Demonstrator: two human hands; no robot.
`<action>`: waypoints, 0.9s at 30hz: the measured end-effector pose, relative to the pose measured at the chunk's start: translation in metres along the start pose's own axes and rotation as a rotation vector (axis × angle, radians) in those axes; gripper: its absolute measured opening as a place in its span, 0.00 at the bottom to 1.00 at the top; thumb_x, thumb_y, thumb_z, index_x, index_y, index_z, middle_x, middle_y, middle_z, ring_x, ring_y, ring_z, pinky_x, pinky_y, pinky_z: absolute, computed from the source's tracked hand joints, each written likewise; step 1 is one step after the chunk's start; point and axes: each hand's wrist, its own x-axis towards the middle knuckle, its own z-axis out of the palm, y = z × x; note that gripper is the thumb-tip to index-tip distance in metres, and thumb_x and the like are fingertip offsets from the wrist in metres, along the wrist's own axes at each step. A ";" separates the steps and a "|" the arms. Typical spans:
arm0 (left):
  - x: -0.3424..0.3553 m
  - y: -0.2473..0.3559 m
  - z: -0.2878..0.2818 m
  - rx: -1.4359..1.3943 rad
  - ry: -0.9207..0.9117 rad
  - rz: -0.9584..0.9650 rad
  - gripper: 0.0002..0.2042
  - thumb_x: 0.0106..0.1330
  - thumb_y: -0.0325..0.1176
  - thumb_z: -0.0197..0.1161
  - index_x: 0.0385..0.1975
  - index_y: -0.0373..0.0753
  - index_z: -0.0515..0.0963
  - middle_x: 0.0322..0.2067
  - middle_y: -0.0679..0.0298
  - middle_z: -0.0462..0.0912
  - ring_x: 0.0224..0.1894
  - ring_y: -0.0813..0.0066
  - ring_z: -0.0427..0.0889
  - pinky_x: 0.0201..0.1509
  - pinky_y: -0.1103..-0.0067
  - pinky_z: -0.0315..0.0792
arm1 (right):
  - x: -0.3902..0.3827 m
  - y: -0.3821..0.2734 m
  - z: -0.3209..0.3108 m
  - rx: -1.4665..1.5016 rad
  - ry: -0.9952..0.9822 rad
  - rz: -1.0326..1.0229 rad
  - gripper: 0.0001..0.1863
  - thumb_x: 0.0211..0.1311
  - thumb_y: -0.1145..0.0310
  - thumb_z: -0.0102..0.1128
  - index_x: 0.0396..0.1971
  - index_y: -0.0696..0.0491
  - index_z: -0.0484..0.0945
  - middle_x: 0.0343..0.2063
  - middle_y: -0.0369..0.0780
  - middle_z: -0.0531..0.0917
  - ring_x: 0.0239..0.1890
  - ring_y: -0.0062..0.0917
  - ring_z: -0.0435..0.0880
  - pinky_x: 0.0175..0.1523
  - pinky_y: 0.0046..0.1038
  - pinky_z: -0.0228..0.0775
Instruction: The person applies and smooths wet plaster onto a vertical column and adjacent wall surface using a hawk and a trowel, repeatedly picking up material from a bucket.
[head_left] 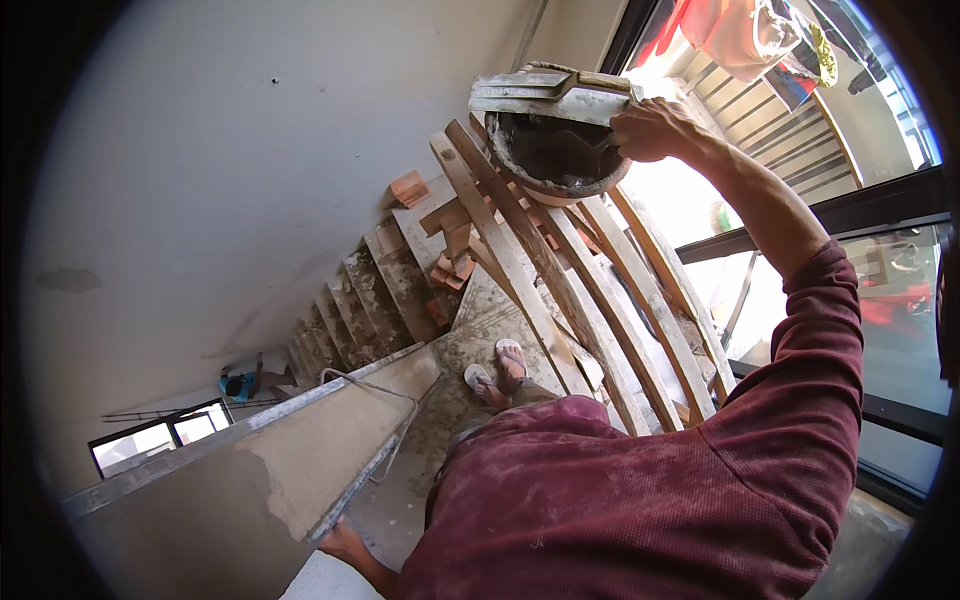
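Observation:
My right hand (650, 130) is closed at the right side of a round bucket (565, 190), its arm stretched forward. What its fingers grip is partly hidden; a thin grey edge runs from the fist into the bucket. Dark, wet-looking stuff lies inside, and dried mortar coats the rim. Across the top rests a long plastering float (540, 90) with a raised handle. The bucket stands on the far ends of several wooden beams (570, 260). Low at the left, my left hand (343, 540) touches the end of a half-plastered low wall (330, 440); its fingers are mostly hidden.
Stairs (365, 300) run down at the left, spattered with mortar. Bricks (452, 268) lie near the beams. A looped cable (400, 395) hangs over the wall. A person in blue (240, 385) is far below. Dark-framed windows (830, 215) stand at the right.

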 end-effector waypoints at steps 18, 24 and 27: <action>0.004 0.034 -0.007 -0.051 -0.082 -0.201 0.38 0.54 0.44 0.75 0.55 0.20 0.66 0.53 0.42 0.75 0.54 0.51 0.75 0.61 0.63 0.68 | 0.004 0.004 0.018 0.459 -0.187 -0.024 0.22 0.60 0.55 0.46 0.30 0.59 0.80 0.19 0.44 0.80 0.20 0.30 0.83 0.23 0.33 0.76; 0.001 0.006 -0.004 -0.100 -0.058 -0.201 0.36 0.55 0.40 0.74 0.56 0.20 0.65 0.55 0.42 0.72 0.57 0.51 0.73 0.63 0.64 0.67 | -0.014 0.010 0.030 0.636 -0.178 0.006 0.23 0.62 0.52 0.46 0.29 0.60 0.78 0.17 0.41 0.77 0.16 0.25 0.79 0.18 0.30 0.74; 0.002 0.004 -0.003 -0.114 -0.071 -0.200 0.36 0.56 0.38 0.73 0.57 0.20 0.63 0.57 0.42 0.70 0.58 0.51 0.72 0.64 0.63 0.66 | -0.019 0.017 0.044 0.681 -0.123 -0.020 0.22 0.64 0.48 0.50 0.33 0.54 0.79 0.17 0.37 0.78 0.17 0.23 0.80 0.17 0.26 0.74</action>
